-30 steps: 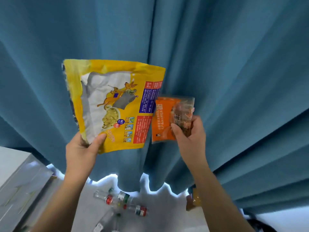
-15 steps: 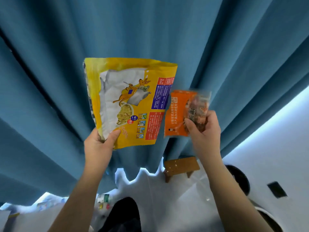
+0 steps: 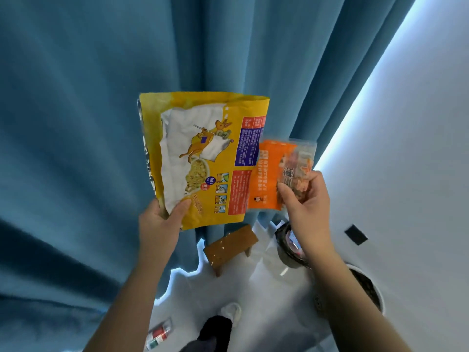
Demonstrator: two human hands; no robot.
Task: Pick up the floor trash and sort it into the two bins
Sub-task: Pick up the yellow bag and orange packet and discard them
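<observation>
yellow bag (image 3: 203,158) in left hand (image 3: 162,219), orange packet (image 3: 276,174) right

Big pouch (image 3: 203,158): yellow, white patch in middle, orange kangaroo drawing, blue and red text panels at right, silver strip along left edge.
Small packet (image 3: 269,174): orange, one side clear, orange-brown pieces showing through.
Curtain (image 3: 76,123): plain teal blue, darker in folds.
Stool (image 3: 231,243): brown, few pale specks.
First bin (image 3: 280,233): black liner.
Second bin (image 3: 378,293): white rim, dark inside.
Bottle (image 3: 160,334): label red, white, green.
Shoe (image 3: 232,311): white.
Wall (image 3: 418,174): white, one black rectangle (image 3: 356,234).
</observation>
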